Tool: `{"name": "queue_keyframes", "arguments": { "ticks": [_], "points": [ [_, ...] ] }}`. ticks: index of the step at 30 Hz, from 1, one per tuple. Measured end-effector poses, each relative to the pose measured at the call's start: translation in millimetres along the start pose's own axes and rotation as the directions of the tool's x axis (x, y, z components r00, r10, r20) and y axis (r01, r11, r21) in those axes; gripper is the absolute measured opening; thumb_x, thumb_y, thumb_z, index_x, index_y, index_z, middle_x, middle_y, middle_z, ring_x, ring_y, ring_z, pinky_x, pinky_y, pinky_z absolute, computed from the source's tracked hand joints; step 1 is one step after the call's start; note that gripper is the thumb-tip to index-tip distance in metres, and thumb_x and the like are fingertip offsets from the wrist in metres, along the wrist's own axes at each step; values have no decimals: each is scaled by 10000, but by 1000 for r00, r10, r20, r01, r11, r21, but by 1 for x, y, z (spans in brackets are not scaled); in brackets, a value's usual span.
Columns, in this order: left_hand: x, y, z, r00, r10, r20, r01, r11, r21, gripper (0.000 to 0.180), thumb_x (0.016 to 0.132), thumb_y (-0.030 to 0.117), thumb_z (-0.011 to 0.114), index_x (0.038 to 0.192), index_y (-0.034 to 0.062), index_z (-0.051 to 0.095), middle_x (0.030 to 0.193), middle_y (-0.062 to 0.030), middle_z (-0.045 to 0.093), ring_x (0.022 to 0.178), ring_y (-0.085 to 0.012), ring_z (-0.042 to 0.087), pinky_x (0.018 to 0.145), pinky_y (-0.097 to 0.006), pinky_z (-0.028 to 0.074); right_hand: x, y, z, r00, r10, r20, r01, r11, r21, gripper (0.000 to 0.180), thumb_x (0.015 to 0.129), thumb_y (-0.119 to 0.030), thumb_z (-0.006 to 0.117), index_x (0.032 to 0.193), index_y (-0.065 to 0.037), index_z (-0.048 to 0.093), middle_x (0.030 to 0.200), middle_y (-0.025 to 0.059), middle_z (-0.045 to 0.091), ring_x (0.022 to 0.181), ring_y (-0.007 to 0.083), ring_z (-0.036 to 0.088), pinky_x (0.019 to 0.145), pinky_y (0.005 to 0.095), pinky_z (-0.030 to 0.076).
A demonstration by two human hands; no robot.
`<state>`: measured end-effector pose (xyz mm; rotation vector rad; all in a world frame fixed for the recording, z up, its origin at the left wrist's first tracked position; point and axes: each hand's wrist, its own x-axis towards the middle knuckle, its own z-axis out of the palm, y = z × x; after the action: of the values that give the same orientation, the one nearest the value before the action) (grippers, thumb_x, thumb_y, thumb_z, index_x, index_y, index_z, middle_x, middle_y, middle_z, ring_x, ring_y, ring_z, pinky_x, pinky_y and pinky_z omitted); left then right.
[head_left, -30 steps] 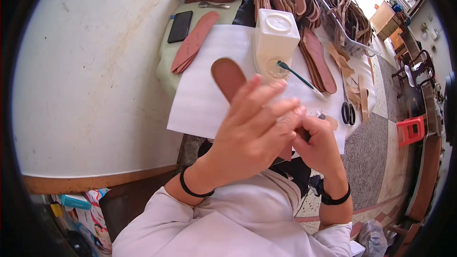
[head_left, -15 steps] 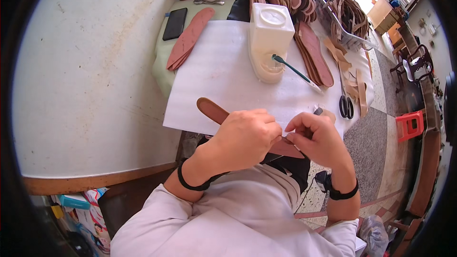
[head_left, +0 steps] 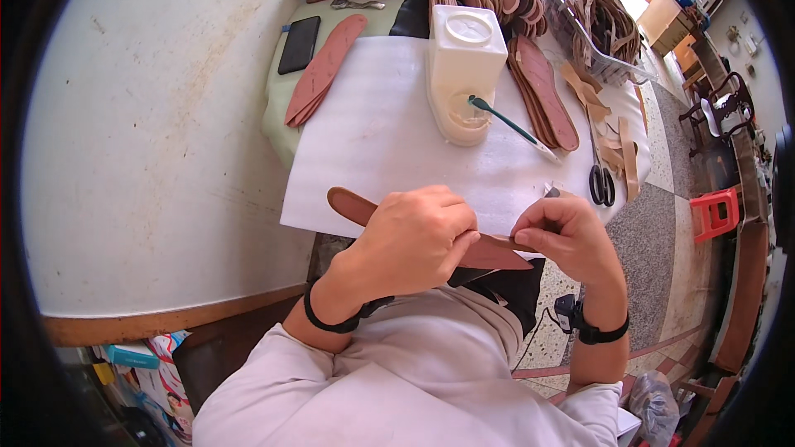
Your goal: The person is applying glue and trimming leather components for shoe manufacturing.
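My left hand [head_left: 414, 236] is closed around the middle of a reddish-brown shoe insole [head_left: 352, 205] with a tan edge. The insole's rounded end sticks out past the knuckles, over the near edge of the white sheet [head_left: 364, 141]. Under and beyond my left fingers shows another flat reddish piece [head_left: 497, 258], ending in a point above my lap; whether it belongs to the same insole I cannot tell. My right hand [head_left: 567, 240] pinches a thin brown edge strip at the right, thumb against forefinger. The palm side of my left hand is hidden.
On the sheet stands a white plastic container [head_left: 468, 50] with a green-handled brush [head_left: 505, 120] in its opening. Insole stacks [head_left: 327, 70] [head_left: 546, 91] lie either side. Black-handled scissors [head_left: 602, 186], tan scraps [head_left: 621, 149], a dark phone [head_left: 299, 45] and a strip-filled basket [head_left: 592, 21] surround it.
The insole's rounded end has dropped slightly and shifted left. My right hand has moved a little right, and its fingers now pinch the strip at the edge. A black tool-like edge near it no longer shows.
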<state>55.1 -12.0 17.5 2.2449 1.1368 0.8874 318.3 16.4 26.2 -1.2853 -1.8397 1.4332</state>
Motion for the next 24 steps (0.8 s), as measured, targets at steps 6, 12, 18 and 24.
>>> {"name": "queue_keyframes", "arguments": {
  "ticks": [6, 12, 18, 24],
  "points": [
    [1, -2, 0, 1000, -14, 1, 14, 1000, -24, 117, 896, 133, 740, 831, 39, 717, 815, -87, 707, 855, -306, 693, 743, -436, 547, -3, -3, 0, 997, -79, -21, 79, 997, -3, 36, 904, 21, 791, 890, 47, 770, 685, 8, 689, 629, 30, 584, 550, 215, 450],
    [2, -1, -1, 996, -90, 25, 92, 994, -61, 113, 892, 133, 738, 832, 38, 722, 819, -105, 714, 854, -316, 697, 753, -442, 546, -8, -3, 1, 999, -37, -16, 37, 999, 35, 30, 928, 14, 783, 928, 43, 773, 745, -9, 707, 679, 24, 596, 588, 201, 462],
    [2, -4, 1, 988, -150, -33, 146, 982, -118, 118, 880, 129, 738, 827, 25, 733, 801, -131, 713, 814, -342, 694, 727, -451, 541, -6, -2, 3, 999, -17, -30, 17, 1000, 23, 38, 946, 6, 772, 952, 42, 763, 729, -49, 654, 666, 13, 534, 582, 195, 431],
    [3, -8, 1, 991, -117, -65, 110, 987, -114, 63, 854, 58, 764, 840, 8, 728, 791, -160, 703, 737, -344, 659, 660, -421, 509, -3, -2, 1, 1000, 0, -27, 2, 997, 75, 51, 944, -12, 776, 957, 35, 759, 702, -65, 611, 637, 8, 492, 558, 192, 388]
  ]
}}
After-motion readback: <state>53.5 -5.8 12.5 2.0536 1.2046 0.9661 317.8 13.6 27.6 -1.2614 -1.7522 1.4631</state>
